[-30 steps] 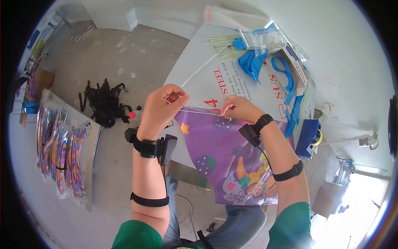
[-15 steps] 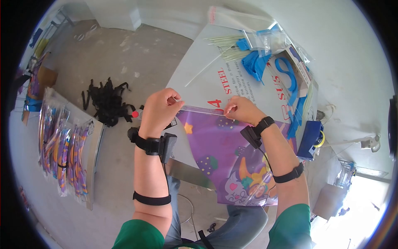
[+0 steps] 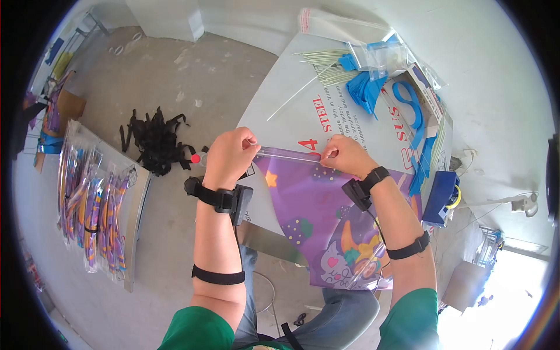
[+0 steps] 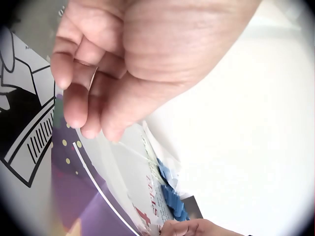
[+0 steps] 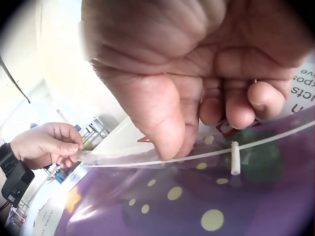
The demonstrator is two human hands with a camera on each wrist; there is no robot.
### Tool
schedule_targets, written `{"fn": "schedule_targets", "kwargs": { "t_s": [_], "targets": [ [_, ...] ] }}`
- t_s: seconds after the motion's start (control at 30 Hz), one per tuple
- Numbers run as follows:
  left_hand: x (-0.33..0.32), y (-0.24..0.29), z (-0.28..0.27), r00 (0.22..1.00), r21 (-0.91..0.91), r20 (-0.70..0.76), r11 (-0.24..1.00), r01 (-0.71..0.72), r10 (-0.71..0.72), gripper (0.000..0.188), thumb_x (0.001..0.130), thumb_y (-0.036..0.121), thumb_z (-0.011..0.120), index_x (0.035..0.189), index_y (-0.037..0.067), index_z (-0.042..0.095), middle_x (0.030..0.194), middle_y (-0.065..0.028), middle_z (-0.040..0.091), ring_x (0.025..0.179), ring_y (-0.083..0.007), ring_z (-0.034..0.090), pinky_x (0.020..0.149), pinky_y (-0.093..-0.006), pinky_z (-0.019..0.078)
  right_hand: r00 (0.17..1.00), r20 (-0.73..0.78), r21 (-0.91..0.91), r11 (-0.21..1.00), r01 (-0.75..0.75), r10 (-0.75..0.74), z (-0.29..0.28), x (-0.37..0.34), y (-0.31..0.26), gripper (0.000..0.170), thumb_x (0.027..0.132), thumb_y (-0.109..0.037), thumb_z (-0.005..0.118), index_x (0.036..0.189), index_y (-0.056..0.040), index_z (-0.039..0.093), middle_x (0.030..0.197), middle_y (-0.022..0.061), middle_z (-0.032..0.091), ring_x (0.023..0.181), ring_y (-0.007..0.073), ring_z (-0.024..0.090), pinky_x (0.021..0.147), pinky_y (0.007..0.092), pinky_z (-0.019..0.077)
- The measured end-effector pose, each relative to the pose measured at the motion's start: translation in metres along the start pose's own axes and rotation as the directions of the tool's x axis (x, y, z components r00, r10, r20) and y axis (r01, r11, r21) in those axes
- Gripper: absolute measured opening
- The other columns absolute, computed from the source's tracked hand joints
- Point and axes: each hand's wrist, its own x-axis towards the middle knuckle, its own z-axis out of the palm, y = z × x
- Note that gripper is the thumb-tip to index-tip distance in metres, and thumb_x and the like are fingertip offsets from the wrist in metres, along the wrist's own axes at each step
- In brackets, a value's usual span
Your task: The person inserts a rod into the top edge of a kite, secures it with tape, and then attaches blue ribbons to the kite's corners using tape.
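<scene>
A purple printed plastic sheet (image 3: pixel 303 198) hangs over the table's near edge, with a clear strip (image 5: pixel 110 157) along its top. A thin white rod (image 5: pixel 133 163) runs along this edge, and a short white tube (image 5: pixel 236 158) sits across it. My left hand (image 3: pixel 228 158) pinches the clear strip at the sheet's left corner between thumb and forefinger. Farther right, my right hand (image 3: pixel 349 158) pinches the same edge, thumb and forefinger at the rod, the other fingers loosely curled. The edge between the two hands is stretched nearly straight.
On the table (image 3: pixel 274 87) lie green-white sticks (image 3: pixel 326 61), blue strips (image 3: pixel 364 93), clear bags (image 3: pixel 344 29) and a box (image 3: pixel 423 96). A tape dispenser (image 3: pixel 442 198) stands at right. Black straps (image 3: pixel 154 143) lie left, beyond bagged purple goods (image 3: pixel 93 216).
My left fingertips have come down onto the sheet's left corner. My right hand keeps its pinch on the edge. The head view has shifted slightly.
</scene>
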Motion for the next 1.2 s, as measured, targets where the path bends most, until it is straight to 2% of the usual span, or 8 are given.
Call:
{"fn": "schedule_targets", "kwargs": {
  "t_s": [0.53, 0.6, 1.07, 1.13, 1.2],
  "targets": [
    [0.001, -0.008, 0.003, 1.000, -0.012, -0.010, 1.000, -0.008, 0.008, 0.013, 0.076, 0.009, 0.066, 0.083, -0.001, 0.061, 0.077, -0.0106, 0.065, 0.070, -0.0203, 0.063, 0.065, -0.0297, 0.0486, 0.999, -0.020, 0.058, 0.997, -0.048, 0.050, 0.003, -0.002, 0.000, 0.012, 0.068, -0.018, 0.072, 0.075, -0.0088, 0.069, 0.080, 0.0049, 0.056, 0.073, 0.0183, 0.058, 0.067, 0.0291, 0.0453],
    [0.002, -0.010, 0.004, 1.000, 0.007, -0.009, 1.000, -0.019, 0.019, 0.012, 0.077, 0.012, 0.065, 0.084, 0.003, 0.063, 0.079, -0.0090, 0.067, 0.073, -0.0246, 0.064, 0.063, -0.0340, 0.0478, 0.999, -0.022, 0.055, 0.997, -0.048, 0.050, 0.003, -0.002, 0.000, 0.012, 0.068, -0.018, 0.072, 0.075, -0.0087, 0.069, 0.080, 0.0049, 0.056, 0.073, 0.0183, 0.058, 0.067, 0.0293, 0.0454],
    [0.003, -0.013, 0.009, 1.000, 0.051, -0.008, 0.999, -0.008, 0.009, 0.012, 0.077, 0.013, 0.065, 0.084, 0.004, 0.063, 0.080, -0.0093, 0.067, 0.075, -0.0258, 0.064, 0.064, -0.0353, 0.0482, 0.998, -0.061, -0.002, 0.999, -0.036, 0.036, 0.005, -0.003, -0.003, 0.013, 0.070, -0.019, 0.072, 0.075, -0.0085, 0.068, 0.080, 0.0047, 0.056, 0.073, 0.0182, 0.057, 0.068, 0.0303, 0.0457],
    [0.003, -0.012, 0.010, 1.000, 0.058, -0.010, 0.998, -0.011, 0.011, 0.012, 0.077, 0.013, 0.065, 0.084, 0.004, 0.063, 0.080, -0.0094, 0.067, 0.075, -0.0261, 0.064, 0.064, -0.0356, 0.0482, 0.996, -0.024, -0.008, 0.996, -0.085, 0.085, 0.003, -0.003, -0.005, 0.017, 0.071, -0.025, 0.073, 0.076, -0.0092, 0.067, 0.088, 0.0072, 0.059, 0.082, 0.0251, 0.060, 0.074, 0.0343, 0.0481],
    [0.003, -0.011, 0.010, 1.000, 0.064, -0.016, 0.998, -0.006, 0.007, 0.012, 0.075, 0.008, 0.067, 0.083, 0.000, 0.062, 0.078, -0.0112, 0.066, 0.072, -0.0221, 0.064, 0.066, -0.0314, 0.0493, 0.996, -0.023, -0.011, 0.996, -0.088, 0.088, 0.003, -0.003, -0.005, 0.017, 0.070, -0.025, 0.073, 0.076, -0.0091, 0.067, 0.088, 0.0073, 0.059, 0.082, 0.0251, 0.060, 0.074, 0.0344, 0.0481]
  ]
}}
